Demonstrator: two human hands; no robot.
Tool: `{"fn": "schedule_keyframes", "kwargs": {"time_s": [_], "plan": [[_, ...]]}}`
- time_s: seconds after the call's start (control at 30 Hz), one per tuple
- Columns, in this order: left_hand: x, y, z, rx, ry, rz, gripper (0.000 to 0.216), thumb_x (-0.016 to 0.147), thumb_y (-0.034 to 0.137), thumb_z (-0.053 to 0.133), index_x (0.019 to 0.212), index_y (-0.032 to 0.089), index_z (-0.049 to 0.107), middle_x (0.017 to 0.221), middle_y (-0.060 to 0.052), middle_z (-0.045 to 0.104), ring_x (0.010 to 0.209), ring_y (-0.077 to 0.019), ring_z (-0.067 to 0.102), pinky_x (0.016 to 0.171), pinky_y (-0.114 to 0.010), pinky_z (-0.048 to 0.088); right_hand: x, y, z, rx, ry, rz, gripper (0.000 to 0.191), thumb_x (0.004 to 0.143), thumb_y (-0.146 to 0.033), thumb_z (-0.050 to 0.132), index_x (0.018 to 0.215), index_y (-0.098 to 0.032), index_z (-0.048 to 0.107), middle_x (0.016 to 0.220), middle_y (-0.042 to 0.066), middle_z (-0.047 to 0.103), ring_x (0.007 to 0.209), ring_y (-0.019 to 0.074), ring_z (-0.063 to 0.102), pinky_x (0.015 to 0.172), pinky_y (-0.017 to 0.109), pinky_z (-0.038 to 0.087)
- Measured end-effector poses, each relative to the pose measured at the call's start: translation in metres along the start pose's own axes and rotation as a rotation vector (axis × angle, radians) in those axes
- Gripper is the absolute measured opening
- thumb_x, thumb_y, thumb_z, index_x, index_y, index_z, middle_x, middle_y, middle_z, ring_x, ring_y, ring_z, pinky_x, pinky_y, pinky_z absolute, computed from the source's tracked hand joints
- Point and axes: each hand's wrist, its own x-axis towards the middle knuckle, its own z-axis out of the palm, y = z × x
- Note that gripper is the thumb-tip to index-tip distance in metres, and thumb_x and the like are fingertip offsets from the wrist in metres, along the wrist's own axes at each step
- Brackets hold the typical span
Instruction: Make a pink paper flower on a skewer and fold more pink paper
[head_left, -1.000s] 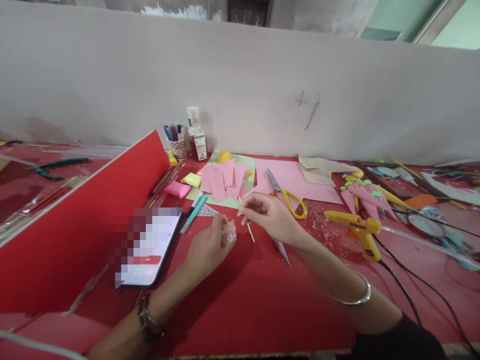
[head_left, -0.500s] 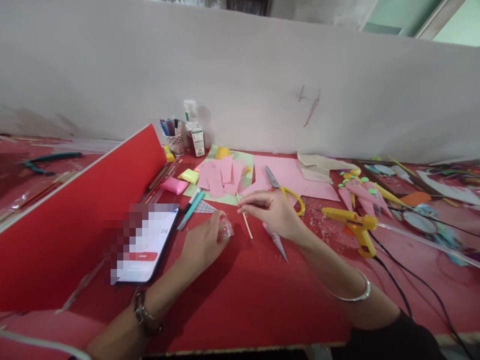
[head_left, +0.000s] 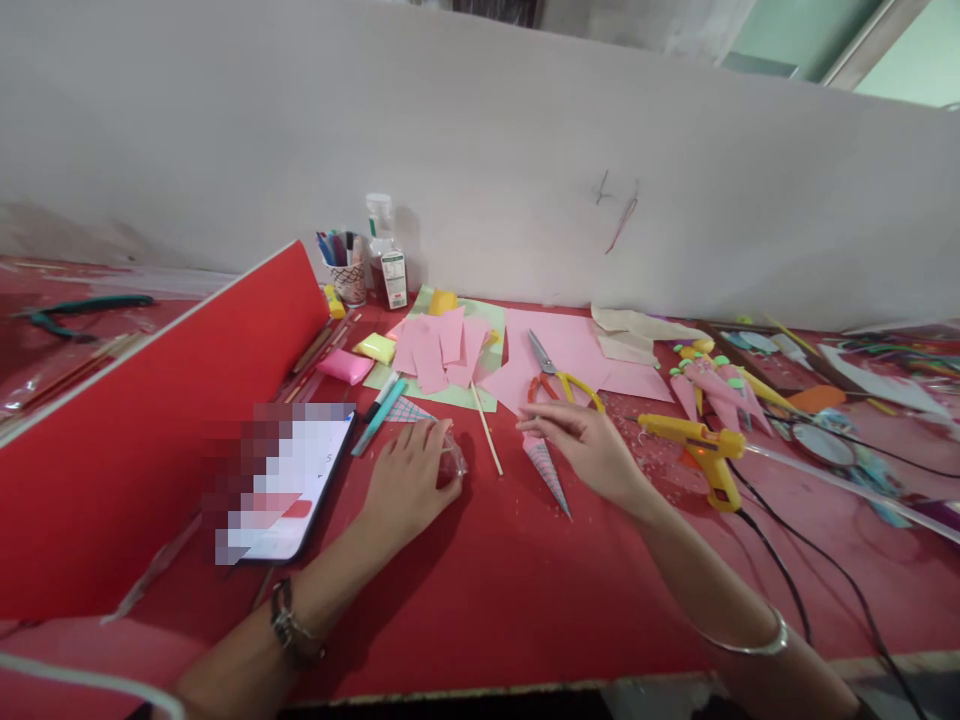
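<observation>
My left hand (head_left: 409,475) is low over the table, its fingers curled round a clear, shiny plastic piece (head_left: 451,462) whose kind I cannot make out. With fingertips pressed together, my right hand (head_left: 581,440) is just above the wide end of a small pink paper cone with grid lines (head_left: 547,475). Anything between those fingertips is hidden or too small to see. A thin wooden stick (head_left: 487,430) lies between the hands. Beyond my right hand are scissors (head_left: 546,362) with orange and yellow handles. Part of a gridded paper piece (head_left: 405,410) shows past my left hand.
Left are a phone (head_left: 300,490) and a red board (head_left: 165,440). A yellow glue gun (head_left: 701,445) with cables lies right, near pink cones (head_left: 716,385). Pink paper strips (head_left: 431,350), markers (head_left: 381,412), a bottle (head_left: 390,265) and a pen cup (head_left: 347,280) are farther back.
My right hand has moved right, away from the stick and over to the cone. My left hand has turned flatter over the clear plastic piece.
</observation>
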Motion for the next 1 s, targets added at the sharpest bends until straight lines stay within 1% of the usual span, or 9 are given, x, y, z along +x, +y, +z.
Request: {"fn": "schedule_keyframes", "kwargs": {"time_s": [0.1,0.23,0.37,0.43,0.53,0.6,0.77,0.93,1.0], "plan": [[-0.001,0.001,0.002,0.031,0.048,0.033,0.043,0.071,0.021,0.049,0.111,0.008,0.049,0.11,-0.016,0.056,0.102,-0.0279,0.052,0.084,-0.041,0.043,-0.005,0.011,-0.002,0.032,0.089,0.051,0.025,0.078,-0.027,0.045,0.088,-0.017,0.065,0.076,0.005,0.068,0.067,0.0146,0.066,0.061,0.026,0.053],[-0.001,0.001,0.004,0.023,0.054,0.05,0.046,0.07,0.019,0.048,0.115,0.009,0.046,0.108,-0.014,0.057,0.101,-0.0273,0.051,0.085,-0.041,0.043,-0.007,0.021,-0.001,-0.093,0.177,0.096,0.019,0.073,-0.029,0.053,0.075,-0.016,0.067,0.061,0.002,0.066,0.051,0.0129,0.061,0.053,0.025,0.05],[-0.002,0.002,0.002,0.002,0.039,0.042,0.05,0.069,0.018,0.049,0.119,0.01,0.042,0.109,-0.013,0.056,0.1,-0.0265,0.051,0.084,-0.04,0.043,-0.008,0.029,0.0,-0.236,0.219,0.03,0.016,0.07,-0.026,0.055,0.072,-0.017,0.068,0.072,0.006,0.067,0.067,0.0171,0.062,0.063,0.028,0.05],[-0.002,0.003,0.001,-0.008,0.031,0.034,0.051,0.069,0.017,0.049,0.119,0.011,0.042,0.11,-0.013,0.055,0.102,-0.0267,0.05,0.085,-0.04,0.042,-0.008,0.033,0.001,-0.232,0.234,0.02,0.018,0.071,-0.026,0.053,0.076,-0.016,0.067,0.078,0.008,0.067,0.071,0.0182,0.063,0.065,0.029,0.05],[-0.002,0.004,-0.001,-0.031,0.005,0.029,0.051,0.069,0.018,0.051,0.12,0.011,0.041,0.112,-0.013,0.054,0.104,-0.0273,0.049,0.087,-0.041,0.041,-0.01,0.036,0.004,-0.097,0.249,0.09,0.02,0.071,-0.028,0.052,0.08,-0.016,0.065,0.08,0.008,0.067,0.069,0.0173,0.064,0.064,0.029,0.051],[-0.002,0.005,-0.002,-0.047,-0.019,0.033,0.052,0.07,0.018,0.051,0.12,0.012,0.041,0.112,-0.013,0.054,0.104,-0.0273,0.049,0.087,-0.041,0.041,-0.011,0.035,0.006,-0.025,0.253,0.129,0.017,0.069,-0.03,0.054,0.076,-0.016,0.063,0.074,0.006,0.067,0.064,0.0166,0.064,0.062,0.028,0.051],[-0.002,0.005,-0.002,-0.065,-0.047,0.036,0.051,0.07,0.017,0.05,0.12,0.011,0.041,0.112,-0.013,0.053,0.106,-0.0281,0.047,0.088,-0.042,0.04,-0.013,0.029,0.006,-0.124,0.324,0.105,0.014,0.067,-0.03,0.059,0.062,-0.017,0.056,0.057,0.001,0.061,0.052,0.0136,0.058,0.051,0.024,0.047],[-0.002,0.005,-0.002,-0.074,-0.059,0.045,0.051,0.07,0.016,0.05,0.12,0.011,0.04,0.112,-0.013,0.053,0.106,-0.0282,0.047,0.088,-0.043,0.04,-0.014,0.031,0.005,-0.083,0.292,0.07,0.016,0.074,-0.031,0.053,0.076,-0.018,0.06,0.071,0.005,0.066,0.062,0.0164,0.062,0.061,0.029,0.05],[-0.002,0.005,-0.002,-0.076,-0.065,0.045,0.05,0.071,0.016,0.049,0.12,0.011,0.04,0.112,-0.013,0.052,0.107,-0.0282,0.046,0.088,-0.043,0.04,-0.015,0.031,0.005,-0.053,0.272,0.078,0.019,0.078,-0.032,0.048,0.077,-0.018,0.06,0.067,0.004,0.065,0.059,0.0155,0.062,0.059,0.028,0.049]]}}
